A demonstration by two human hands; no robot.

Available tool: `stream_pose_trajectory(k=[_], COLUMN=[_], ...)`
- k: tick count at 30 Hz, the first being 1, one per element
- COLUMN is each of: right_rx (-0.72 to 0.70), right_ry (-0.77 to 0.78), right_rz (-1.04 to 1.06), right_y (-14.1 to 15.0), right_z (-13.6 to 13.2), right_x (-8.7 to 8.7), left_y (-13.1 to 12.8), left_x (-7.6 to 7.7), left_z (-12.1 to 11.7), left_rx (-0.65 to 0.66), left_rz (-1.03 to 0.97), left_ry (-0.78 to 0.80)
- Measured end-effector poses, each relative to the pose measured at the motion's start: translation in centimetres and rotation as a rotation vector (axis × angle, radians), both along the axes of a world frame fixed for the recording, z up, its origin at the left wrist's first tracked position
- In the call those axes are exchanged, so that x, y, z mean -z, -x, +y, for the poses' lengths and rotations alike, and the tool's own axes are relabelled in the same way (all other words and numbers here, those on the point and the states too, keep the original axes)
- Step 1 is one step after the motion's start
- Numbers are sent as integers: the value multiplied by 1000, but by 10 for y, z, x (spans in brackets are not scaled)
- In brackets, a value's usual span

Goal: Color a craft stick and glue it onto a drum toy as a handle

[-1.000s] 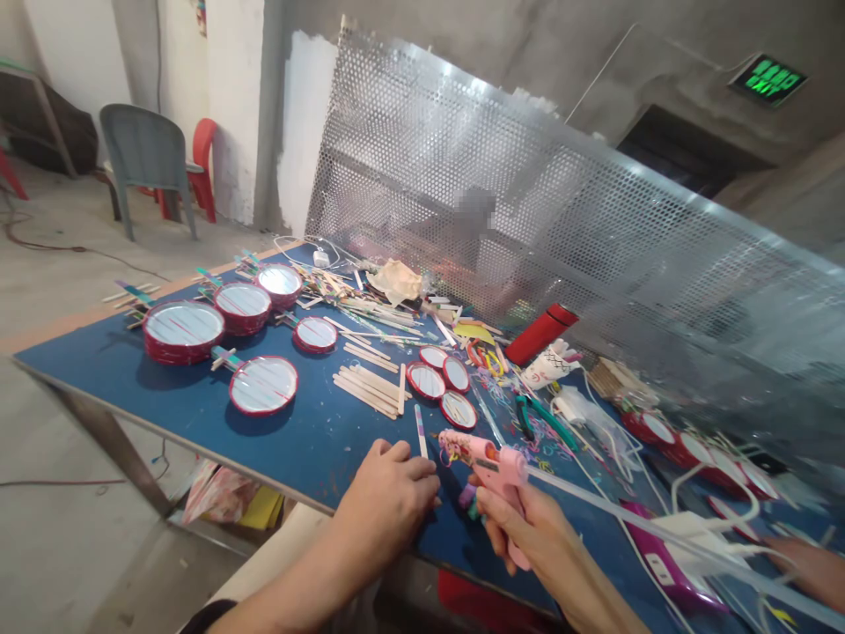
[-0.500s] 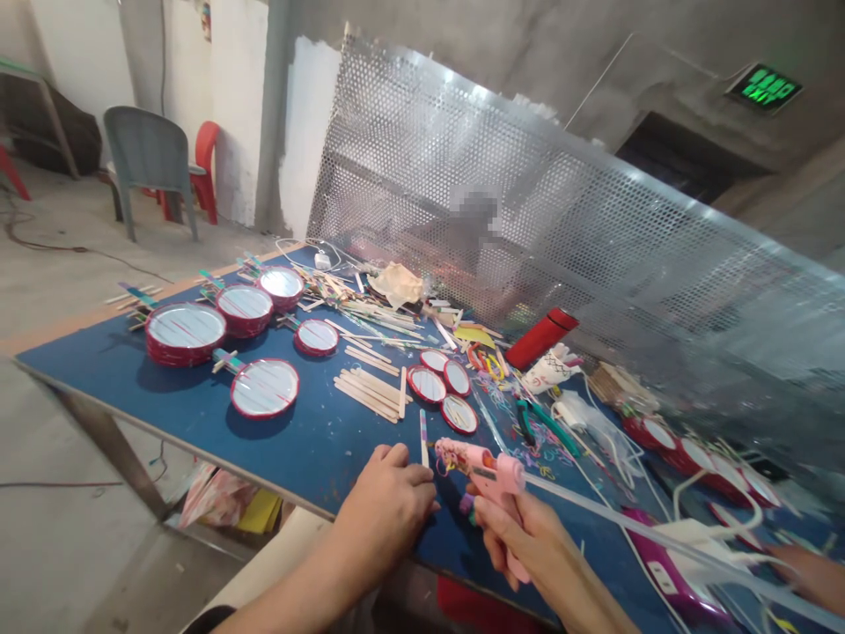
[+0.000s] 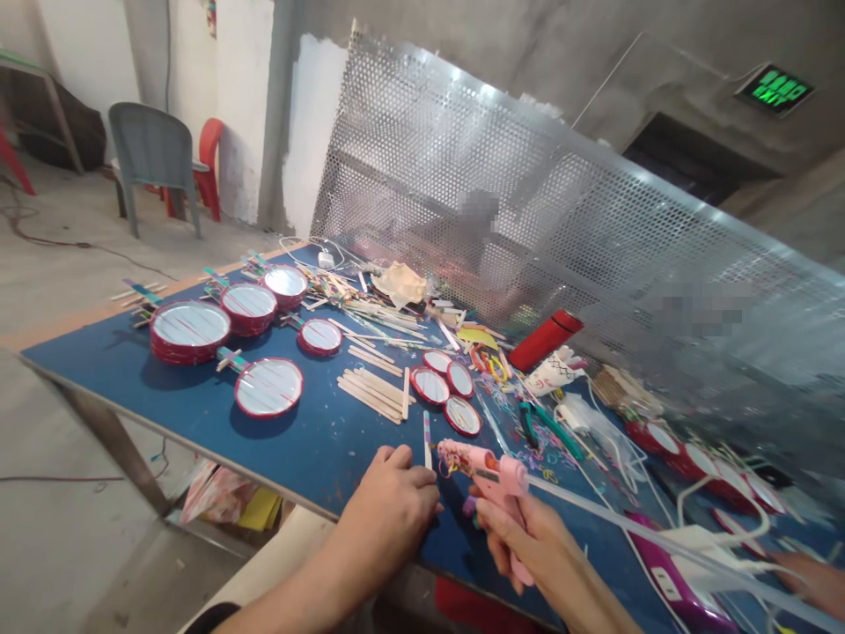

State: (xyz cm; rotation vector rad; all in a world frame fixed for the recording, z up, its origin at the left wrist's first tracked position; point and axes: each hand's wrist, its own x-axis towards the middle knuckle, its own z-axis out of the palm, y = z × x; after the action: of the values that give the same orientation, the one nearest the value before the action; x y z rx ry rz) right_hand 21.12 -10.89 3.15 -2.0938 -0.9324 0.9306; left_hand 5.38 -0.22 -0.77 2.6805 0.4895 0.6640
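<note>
My right hand [image 3: 521, 537] is wrapped round the handle of a pink glue gun [image 3: 495, 475], its nozzle pointing left; a long clear glue stick [image 3: 594, 511] runs out of its back. Bits of coloured rubber bands cling round the nozzle. Close to the nozzle, my left hand [image 3: 393, 502] rests at the table's front edge with fingers curled; what they hold is hidden. A craft stick with purple and blue bands [image 3: 427, 438] reaches up from beside its fingertips; I cannot tell whether they grip it. A small purple piece [image 3: 470, 506] shows beside my right fingers.
On the blue table [image 3: 191, 414] lie red-rimmed round discs [image 3: 268, 387], several with stick necks, plain craft sticks [image 3: 373, 392], smaller discs [image 3: 430, 385], green-handled pliers [image 3: 558, 431] and a red flask [image 3: 547, 339]. A purple power strip [image 3: 673, 581] and another person's hand [image 3: 809, 577] are at right.
The whole view has shifted slightly to the right. Both hands and the glue gun keep nearly the same place over the table.
</note>
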Motion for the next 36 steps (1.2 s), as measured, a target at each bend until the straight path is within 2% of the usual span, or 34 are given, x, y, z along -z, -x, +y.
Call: stream_pose_trajectory(k=[9,16,29,36], right_rx=[-59,-107,-96,-119], right_ry=[48,89,137,120], right_rz=[-5,-35,-114,-142], right_y=[0,-1,5,5], right_z=[3,5,6,7], right_x=[-7,-10,-22,-24], left_y=[-1,-2,-2,-3], left_x=[3,-2,-7,-3], left_z=[1,1,0,0], left_rx=[-11,-8,-7,-11], left_rz=[-15,33,74,69], left_ry=[22,43,54,55])
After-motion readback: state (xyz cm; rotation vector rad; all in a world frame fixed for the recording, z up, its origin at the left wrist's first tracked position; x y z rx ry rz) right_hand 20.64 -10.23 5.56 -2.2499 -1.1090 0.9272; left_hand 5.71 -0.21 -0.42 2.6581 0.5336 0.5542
